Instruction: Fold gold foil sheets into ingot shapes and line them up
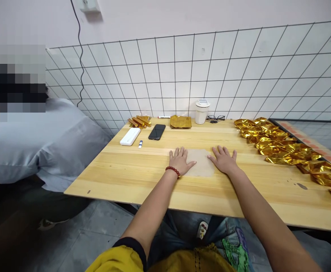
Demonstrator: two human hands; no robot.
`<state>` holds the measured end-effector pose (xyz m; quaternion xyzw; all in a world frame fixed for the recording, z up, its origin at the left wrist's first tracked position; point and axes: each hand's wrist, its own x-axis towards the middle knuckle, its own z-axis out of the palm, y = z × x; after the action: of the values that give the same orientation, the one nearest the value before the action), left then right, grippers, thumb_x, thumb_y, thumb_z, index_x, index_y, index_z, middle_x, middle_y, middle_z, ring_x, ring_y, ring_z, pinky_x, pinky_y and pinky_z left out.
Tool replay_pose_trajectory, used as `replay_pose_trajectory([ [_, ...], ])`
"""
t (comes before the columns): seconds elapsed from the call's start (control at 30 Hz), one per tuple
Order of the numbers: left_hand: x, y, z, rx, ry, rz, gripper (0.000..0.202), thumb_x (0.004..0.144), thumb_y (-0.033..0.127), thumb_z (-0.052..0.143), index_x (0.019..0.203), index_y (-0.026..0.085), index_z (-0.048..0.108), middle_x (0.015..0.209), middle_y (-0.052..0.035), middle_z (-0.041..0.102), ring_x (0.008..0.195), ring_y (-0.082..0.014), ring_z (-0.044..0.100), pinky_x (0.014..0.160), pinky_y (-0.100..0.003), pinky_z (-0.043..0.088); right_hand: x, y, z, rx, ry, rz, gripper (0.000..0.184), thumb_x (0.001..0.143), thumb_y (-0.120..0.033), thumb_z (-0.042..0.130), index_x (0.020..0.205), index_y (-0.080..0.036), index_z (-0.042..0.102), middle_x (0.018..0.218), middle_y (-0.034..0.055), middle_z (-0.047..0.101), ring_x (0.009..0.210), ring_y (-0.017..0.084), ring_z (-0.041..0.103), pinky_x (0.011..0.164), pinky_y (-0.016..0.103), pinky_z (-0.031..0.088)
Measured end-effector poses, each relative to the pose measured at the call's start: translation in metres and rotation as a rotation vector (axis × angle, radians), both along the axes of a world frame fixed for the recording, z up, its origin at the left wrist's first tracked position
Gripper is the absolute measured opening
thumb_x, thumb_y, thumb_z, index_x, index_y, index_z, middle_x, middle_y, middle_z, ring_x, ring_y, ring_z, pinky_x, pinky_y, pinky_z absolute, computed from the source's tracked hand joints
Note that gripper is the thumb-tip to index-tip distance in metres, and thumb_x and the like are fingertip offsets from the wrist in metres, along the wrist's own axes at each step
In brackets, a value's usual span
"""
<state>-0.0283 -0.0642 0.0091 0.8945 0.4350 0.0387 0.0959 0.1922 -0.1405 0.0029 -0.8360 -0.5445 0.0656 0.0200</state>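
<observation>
My left hand (180,160) lies flat on the wooden table (125,173), fingers spread, a red bead bracelet on its wrist. My right hand (224,158) lies flat beside it, fingers spread too. Between and under them rests a pale, tan sheet of paper (201,166); both hands touch its edges. Neither hand holds anything.
At the back stand a white cup (202,112), glasses (215,118), a stack of gold sheets (180,121), folded gold pieces (140,121), a black phone (157,132) and a white power bank (130,136). Crumpled gold foil (284,145) runs along the right. A person in grey (37,143) sits left.
</observation>
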Motion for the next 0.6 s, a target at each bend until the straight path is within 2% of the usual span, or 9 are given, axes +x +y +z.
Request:
replay_pose_trajectory([
  [0.07,0.0,0.0,0.0,0.003,-0.006,-0.003,0.085,0.09,0.075,0.03,0.155,0.02,0.033,0.166,-0.0099,0.021,0.153,-0.034,0.016,0.122,-0.061,0.009,0.004,-0.001,-0.002,0.044,-0.012,-0.032,0.076,0.098,-0.065,0.021,0.157,-0.018,0.032,0.166,0.0142,0.021,0.153,0.035,0.015,0.116,0.07,0.005],
  [0.13,0.0,0.001,0.0,0.004,-0.005,-0.006,0.085,0.09,0.075,0.03,0.155,0.02,0.033,0.166,-0.0099,0.022,0.153,-0.0342,0.017,0.122,-0.061,0.009,0.004,-0.002,-0.002,0.12,-0.036,-0.003,0.072,0.101,-0.058,0.021,0.156,-0.014,0.033,0.164,0.0166,0.025,0.152,0.034,0.019,0.117,0.068,0.006],
  [0.2,0.0,0.001,0.0,0.007,-0.001,-0.007,0.084,0.09,0.075,0.028,0.155,0.021,0.033,0.166,-0.0098,0.022,0.153,-0.0342,0.016,0.122,-0.061,0.01,-0.003,-0.002,-0.001,0.228,-0.06,0.097,0.068,0.102,-0.052,0.021,0.156,-0.013,0.031,0.164,0.017,0.025,0.152,0.032,0.02,0.119,0.065,0.005],
  [0.27,0.0,0.001,0.0,0.009,0.001,-0.004,0.084,0.091,0.074,0.027,0.155,0.02,0.032,0.166,-0.0098,0.022,0.153,-0.0339,0.016,0.122,-0.061,0.01,-0.014,-0.003,0.001,0.29,-0.045,0.286,0.07,0.101,-0.054,0.023,0.158,-0.013,0.028,0.165,0.0166,0.022,0.153,0.03,0.019,0.121,0.06,0.006],
  [0.33,0.0,0.001,0.0,0.009,-0.004,-0.002,0.083,0.091,0.073,0.027,0.155,0.02,0.033,0.166,-0.0098,0.022,0.153,-0.0335,0.017,0.122,-0.06,0.011,-0.027,-0.003,0.001,0.227,0.022,0.519,0.076,0.099,-0.061,0.025,0.159,-0.014,0.025,0.165,0.0159,0.022,0.153,0.029,0.019,0.122,0.056,0.01],
  [0.4,0.0,0.001,-0.001,0.008,-0.015,-0.002,0.082,0.092,0.072,0.029,0.155,0.02,0.034,0.166,-0.01,0.023,0.153,-0.0332,0.018,0.122,-0.06,0.011,-0.039,-0.002,0.001,0.117,0.087,0.653,0.08,0.097,-0.066,0.025,0.159,-0.015,0.024,0.164,0.0151,0.024,0.153,0.029,0.02,0.122,0.055,0.013],
  [0.47,0.0,0.001,-0.002,0.013,-0.029,-0.002,0.079,0.093,0.069,0.03,0.154,0.02,0.035,0.165,-0.0102,0.024,0.153,-0.0328,0.019,0.122,-0.061,0.011,-0.045,-0.001,0.0,0.06,0.113,0.661,0.081,0.097,-0.067,0.024,0.16,-0.017,0.024,0.164,0.0136,0.025,0.153,0.029,0.021,0.122,0.056,0.012],
  [0.6,0.0,0.002,-0.004,0.027,-0.045,0.003,0.077,0.093,0.067,0.035,0.153,0.019,0.037,0.164,-0.0137,0.026,0.152,-0.0336,0.02,0.121,-0.062,0.012,-0.045,0.002,-0.002,0.077,0.13,0.637,0.074,0.098,-0.067,0.02,0.159,-0.024,0.027,0.164,0.0072,0.026,0.152,0.028,0.022,0.122,0.057,0.013],
])
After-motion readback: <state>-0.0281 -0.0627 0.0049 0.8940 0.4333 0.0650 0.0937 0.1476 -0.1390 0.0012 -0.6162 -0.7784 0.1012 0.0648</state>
